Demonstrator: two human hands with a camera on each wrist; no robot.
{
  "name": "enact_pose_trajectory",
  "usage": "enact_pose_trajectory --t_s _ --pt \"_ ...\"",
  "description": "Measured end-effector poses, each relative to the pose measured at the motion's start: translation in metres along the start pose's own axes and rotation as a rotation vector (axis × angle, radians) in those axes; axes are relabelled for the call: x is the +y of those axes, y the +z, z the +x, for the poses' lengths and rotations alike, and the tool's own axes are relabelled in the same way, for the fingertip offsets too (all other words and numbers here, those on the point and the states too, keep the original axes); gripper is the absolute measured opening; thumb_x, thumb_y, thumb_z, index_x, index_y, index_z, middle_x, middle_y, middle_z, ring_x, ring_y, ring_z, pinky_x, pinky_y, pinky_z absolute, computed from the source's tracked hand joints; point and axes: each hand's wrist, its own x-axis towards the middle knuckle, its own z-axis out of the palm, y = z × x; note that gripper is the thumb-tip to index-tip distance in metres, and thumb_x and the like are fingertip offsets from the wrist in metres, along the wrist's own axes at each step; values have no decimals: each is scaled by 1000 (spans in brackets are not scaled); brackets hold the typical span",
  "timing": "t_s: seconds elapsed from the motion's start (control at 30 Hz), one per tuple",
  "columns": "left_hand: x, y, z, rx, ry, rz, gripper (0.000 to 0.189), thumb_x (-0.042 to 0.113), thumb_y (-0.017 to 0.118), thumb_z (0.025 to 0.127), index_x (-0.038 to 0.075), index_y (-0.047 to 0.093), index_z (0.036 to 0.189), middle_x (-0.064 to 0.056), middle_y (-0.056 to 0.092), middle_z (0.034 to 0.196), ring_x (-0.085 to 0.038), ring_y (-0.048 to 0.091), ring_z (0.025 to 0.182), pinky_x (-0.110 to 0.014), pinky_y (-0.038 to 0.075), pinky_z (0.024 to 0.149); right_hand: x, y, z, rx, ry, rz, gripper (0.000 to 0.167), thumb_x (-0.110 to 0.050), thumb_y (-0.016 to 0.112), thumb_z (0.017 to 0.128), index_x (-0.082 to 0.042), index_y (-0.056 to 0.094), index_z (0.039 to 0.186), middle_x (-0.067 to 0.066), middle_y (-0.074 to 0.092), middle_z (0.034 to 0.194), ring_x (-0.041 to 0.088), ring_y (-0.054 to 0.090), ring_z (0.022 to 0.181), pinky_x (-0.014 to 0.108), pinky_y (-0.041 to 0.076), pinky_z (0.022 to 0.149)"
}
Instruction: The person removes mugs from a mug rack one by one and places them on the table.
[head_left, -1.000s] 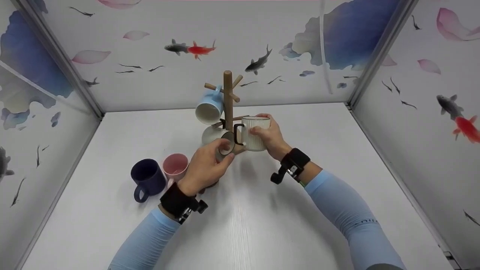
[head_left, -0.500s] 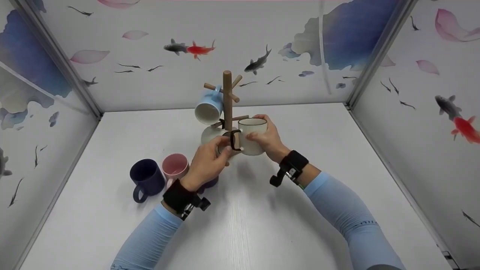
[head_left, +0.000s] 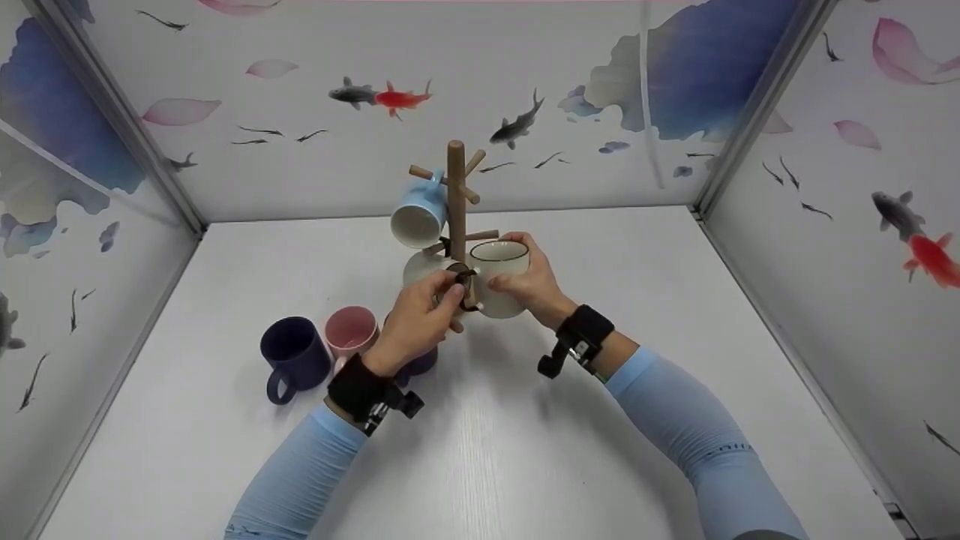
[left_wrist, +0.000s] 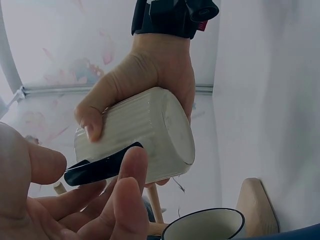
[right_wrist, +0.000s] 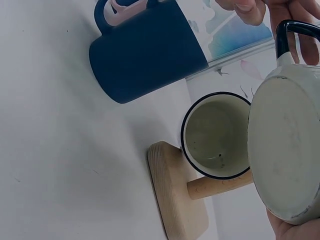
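My right hand (head_left: 538,283) grips a white ribbed mug (head_left: 496,292) round its body, thumb on the near side. The mug has a dark rim and a black handle (left_wrist: 100,169), which points toward my left hand (head_left: 418,316). The left thumb and fingers pinch that handle. Behind the hands stands a wooden mug tree (head_left: 456,195). On it hang a light blue mug (head_left: 421,206), upper left, and a second white mug (head_left: 421,268), lower down and partly hidden by my left hand. The right wrist view shows the held mug's underside and the hanging mug's open mouth.
At the left of the white table (head_left: 525,450) stand a dark blue mug (head_left: 296,354) and a pink mug (head_left: 351,330). Another dark blue mug (head_left: 421,365) is partly hidden under my left hand. Patterned walls enclose the table at the back and sides.
The right hand has brought the white mug slightly down and left, tilting its mouth more toward me. My left fingers, earlier apart from the handle, have closed on it.
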Motion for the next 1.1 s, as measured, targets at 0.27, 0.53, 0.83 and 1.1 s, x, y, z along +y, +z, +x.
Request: enact_pose_trajectory --t_s 0.27,0.53,0.83,1.1 --pt "0 2 2 -12 10 -45 32 21 52 120 -4 69 131 -20 76 108 -19 76 72 -21 54 57 -1 1 -3 -7 -18 -27 77 -14 84 74 -7 50 143 8 66 130 23 62 114 40 53 95" --pt "3 2 3 -33 -29 -94 31 24 49 121 -1 68 120 -19 74 105 -13 75 68 -30 60 59 -1 2 -2 -18 -42 -33 77 -13 85 74 -4 51 143 8 66 130 23 62 116 39 54 98" --pt "5 9 4 -37 -113 -199 29 21 43 122 2 64 114 -7 67 95 -12 74 59 -25 54 51 -5 3 -4 -34 -90 -10 81 -16 87 71 -4 51 142 5 68 127 21 64 114 37 55 98" --pt "10 12 6 -70 -253 -356 40 29 34 124 8 59 100 -1 57 88 -13 75 57 -24 52 46 -4 4 -4 -51 -117 -40 83 -18 88 71 -2 50 144 5 67 129 21 64 116 38 56 98"
